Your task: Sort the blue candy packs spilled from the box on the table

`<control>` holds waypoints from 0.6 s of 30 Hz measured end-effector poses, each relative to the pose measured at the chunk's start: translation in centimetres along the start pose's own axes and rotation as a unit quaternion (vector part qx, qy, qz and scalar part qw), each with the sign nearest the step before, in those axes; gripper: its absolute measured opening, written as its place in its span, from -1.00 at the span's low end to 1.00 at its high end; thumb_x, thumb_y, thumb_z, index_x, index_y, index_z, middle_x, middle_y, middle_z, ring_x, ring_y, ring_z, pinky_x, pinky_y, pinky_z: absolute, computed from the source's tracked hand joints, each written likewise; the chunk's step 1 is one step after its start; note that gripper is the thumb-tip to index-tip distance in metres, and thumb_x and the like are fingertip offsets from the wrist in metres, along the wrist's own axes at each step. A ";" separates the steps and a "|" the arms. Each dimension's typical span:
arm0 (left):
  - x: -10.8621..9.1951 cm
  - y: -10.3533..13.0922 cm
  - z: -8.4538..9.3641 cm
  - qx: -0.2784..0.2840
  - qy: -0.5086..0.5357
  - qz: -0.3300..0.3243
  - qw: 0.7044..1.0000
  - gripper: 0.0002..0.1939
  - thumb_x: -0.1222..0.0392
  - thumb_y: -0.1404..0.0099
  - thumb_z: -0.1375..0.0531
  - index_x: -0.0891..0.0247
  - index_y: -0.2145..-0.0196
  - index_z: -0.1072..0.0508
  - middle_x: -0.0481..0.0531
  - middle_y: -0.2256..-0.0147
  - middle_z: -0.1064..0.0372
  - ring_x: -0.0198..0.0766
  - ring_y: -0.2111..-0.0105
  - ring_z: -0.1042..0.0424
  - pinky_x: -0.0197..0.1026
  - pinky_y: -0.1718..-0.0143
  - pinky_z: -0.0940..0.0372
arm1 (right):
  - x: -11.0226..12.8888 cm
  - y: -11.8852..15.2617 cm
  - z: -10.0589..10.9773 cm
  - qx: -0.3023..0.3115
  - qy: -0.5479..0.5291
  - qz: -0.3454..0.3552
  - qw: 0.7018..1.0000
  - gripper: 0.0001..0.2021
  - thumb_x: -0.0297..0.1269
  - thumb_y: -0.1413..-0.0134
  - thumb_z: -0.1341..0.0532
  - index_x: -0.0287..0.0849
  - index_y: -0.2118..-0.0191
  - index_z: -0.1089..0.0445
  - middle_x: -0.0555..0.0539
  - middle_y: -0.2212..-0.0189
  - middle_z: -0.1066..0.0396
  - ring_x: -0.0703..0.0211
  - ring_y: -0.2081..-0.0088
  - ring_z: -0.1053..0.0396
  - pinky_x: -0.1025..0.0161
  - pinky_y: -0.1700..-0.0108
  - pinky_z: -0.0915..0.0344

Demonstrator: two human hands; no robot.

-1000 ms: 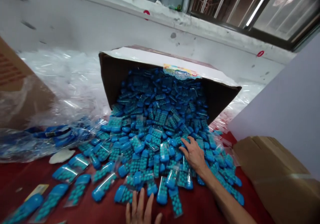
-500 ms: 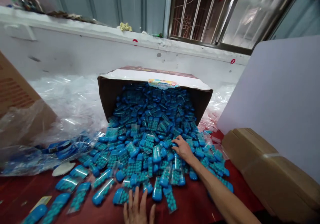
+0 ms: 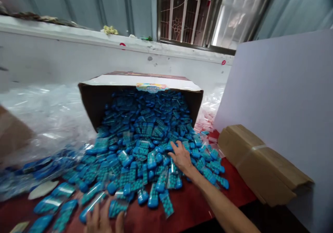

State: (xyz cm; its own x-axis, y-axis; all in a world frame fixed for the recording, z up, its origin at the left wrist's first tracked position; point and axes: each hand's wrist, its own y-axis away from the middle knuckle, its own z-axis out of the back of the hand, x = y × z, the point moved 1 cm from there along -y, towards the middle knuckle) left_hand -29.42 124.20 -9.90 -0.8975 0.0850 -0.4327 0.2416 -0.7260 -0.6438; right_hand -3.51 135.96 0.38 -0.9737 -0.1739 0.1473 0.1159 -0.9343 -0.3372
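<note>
A large heap of small clear plastic tubes (image 3: 152, 160) with blue caps and teal beads inside spills out of a cardboard box lying on its side. My right hand (image 3: 182, 159) rests at the right part of the heap, fingers spread and touching the tubes, with nothing seen in its grasp. At the bottom edge is my left hand (image 3: 104, 221), cut off by the frame. Its fingers are apart, beside a tube (image 3: 117, 208) lying at the front of the heap. More tubes (image 3: 65, 215) lie loose on the red tabletop to its left.
The open cardboard box (image 3: 90, 104) stands against the white wall. Clear plastic bags (image 3: 52, 111) cover the left side, with a white flat piece (image 3: 43, 189) near them. Flattened brown cardboard (image 3: 260, 163) and a white board (image 3: 275, 87) stand right. The red table (image 3: 187, 208) ends in front.
The view has swung to the right, so everything sits further left. My left hand has shifted left and down towards the loose tubes. My right hand stays on the heap, its fingers a little more spread.
</note>
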 end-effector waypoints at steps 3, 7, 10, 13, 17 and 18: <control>0.4 -1.3 0.9 -0.055 -0.047 0.103 0.992 -0.41 0.10 -0.16 -0.02 0.30 -0.13 -0.01 0.33 -0.13 0.06 0.19 -0.11 0.07 0.28 0.02 0.03 | 2.2 5.1 -0.3 -0.048 -0.018 0.072 0.996 -0.55 -0.13 -0.09 0.00 -0.15 -0.10 -0.09 -0.22 0.02 -0.16 -0.01 0.01 -0.15 0.06 0.05 -0.16; -0.9 -1.8 -0.4 0.001 -0.093 0.205 0.974 -0.48 0.08 -0.23 0.09 0.46 -0.07 -0.12 0.40 -0.08 -0.02 0.15 -0.12 0.07 0.20 0.01 0.00 | 5.8 11.6 -3.0 -0.040 -0.031 0.300 0.953 -0.45 -0.02 -0.02 -0.05 0.03 -0.14 0.01 -0.13 -0.11 -0.04 -0.18 -0.11 0.02 -0.19 -0.03 0.04; -2.3 -1.5 -2.3 0.039 -0.111 0.250 0.961 -0.48 0.06 -0.24 0.12 0.37 -0.10 -0.09 0.32 -0.12 0.02 0.14 -0.15 0.20 0.24 -0.03 0.10 | 7.6 13.2 -5.2 -0.037 -0.020 0.365 0.930 -0.43 -0.02 0.00 -0.05 0.02 -0.15 0.04 -0.14 -0.14 0.00 -0.24 -0.13 0.08 -0.25 -0.01 0.06; -3.6 -1.3 -3.6 0.078 -0.086 0.264 0.957 -0.48 0.03 -0.24 0.14 0.31 -0.10 -0.10 0.28 -0.15 0.06 0.13 -0.16 0.25 0.27 -0.03 0.16 | 8.0 12.2 -6.5 -0.031 -0.012 0.366 0.930 -0.44 -0.05 -0.01 -0.05 0.04 -0.15 0.05 -0.13 -0.15 0.02 -0.22 -0.14 0.11 -0.26 -0.02 0.09; -4.5 -1.9 -4.6 0.103 -0.049 0.248 0.962 -0.51 0.03 -0.24 0.13 0.18 -0.10 -0.11 0.25 -0.15 0.07 0.12 -0.17 0.30 0.27 -0.05 0.20 | 6.7 10.1 -7.4 -0.017 0.002 0.360 0.933 -0.45 -0.04 0.00 -0.06 0.03 -0.14 0.02 -0.12 -0.15 0.02 -0.21 -0.16 0.15 -0.26 -0.02 0.11; -4.6 -2.2 -4.9 0.107 -0.039 0.240 0.964 -0.51 0.03 -0.23 0.12 0.16 -0.11 -0.10 0.25 -0.16 0.08 0.11 -0.17 0.30 0.26 -0.05 0.19 | 6.4 9.8 -7.5 -0.016 0.004 0.358 0.934 -0.45 -0.03 0.00 -0.05 0.02 -0.14 0.01 -0.13 -0.14 0.01 -0.21 -0.16 0.16 -0.26 -0.03 0.11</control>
State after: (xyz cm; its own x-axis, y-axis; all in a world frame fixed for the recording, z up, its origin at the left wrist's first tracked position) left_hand -24.02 128.75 -9.64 -0.7291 -0.3410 -0.5933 0.5613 -0.7941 -0.2334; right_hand -10.07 128.06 -8.98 -0.6502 -0.7479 -0.1335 0.7320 -0.5697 -0.3736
